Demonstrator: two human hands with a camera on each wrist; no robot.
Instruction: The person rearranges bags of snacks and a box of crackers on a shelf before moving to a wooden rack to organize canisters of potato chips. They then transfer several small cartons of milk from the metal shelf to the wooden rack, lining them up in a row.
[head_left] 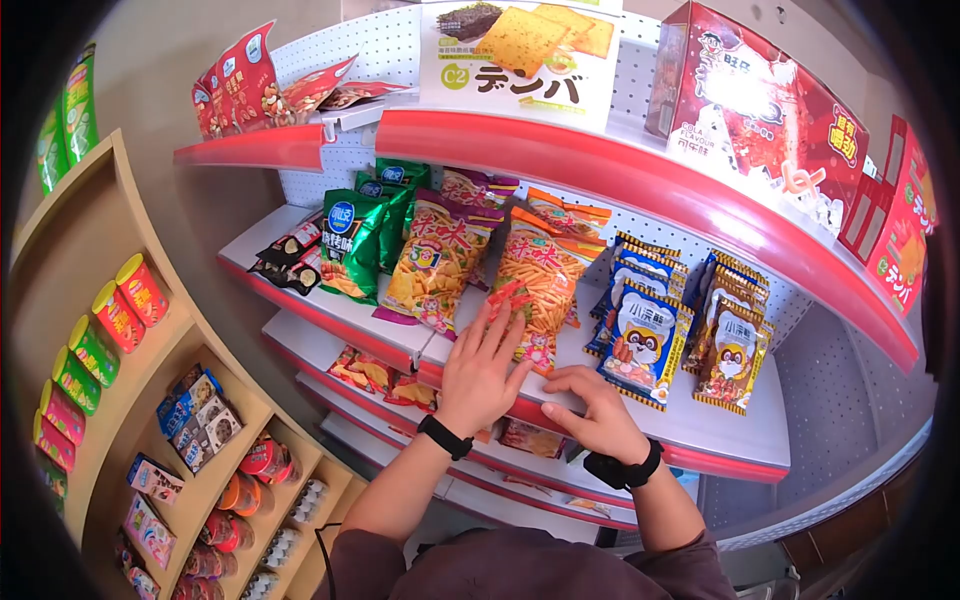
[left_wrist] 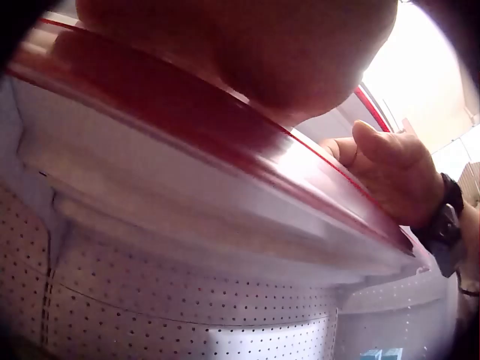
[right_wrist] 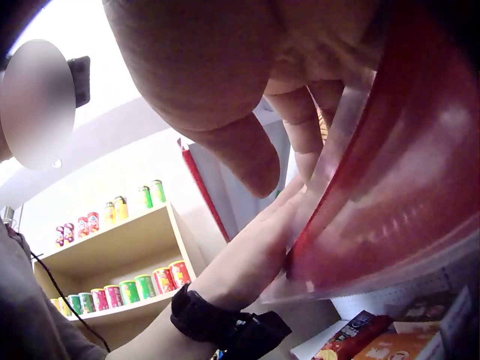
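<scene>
You seem to be at the step of squaring up the orange noodle-snack bag (head_left: pixel 545 270), which stands on the middle shelf (head_left: pixel 700 430) between the purple-edged snack bag (head_left: pixel 437 260) and the blue bear-print packets (head_left: pixel 640 340). Your left hand (head_left: pixel 480 375) lies flat with its fingers spread over the lower left part of that bag, gripping nothing as far as can be seen. Your right hand (head_left: pixel 597 415) rests at the shelf's front edge, its fingers loosely bent and the thumb apart, apparently holding nothing. The next move probably calls for light, even pressure on the bag's base, keeping its front level with its neighbours without crushing the contents or tipping it. As for containers, the bags look sealed, so you have only their printing to go by: noodle-like sticks on the orange one, a bear on the brown packets (head_left: pixel 730 360). Above them, the white box (head_left: pixel 515 60) pictures crackers and the red box (head_left: pixel 760 120) reads cola flavour. The wooden rack (head_left: pixel 90 230) at left holds bright canisters (head_left: pixel 120 318); what they contain doesn't show.
</scene>
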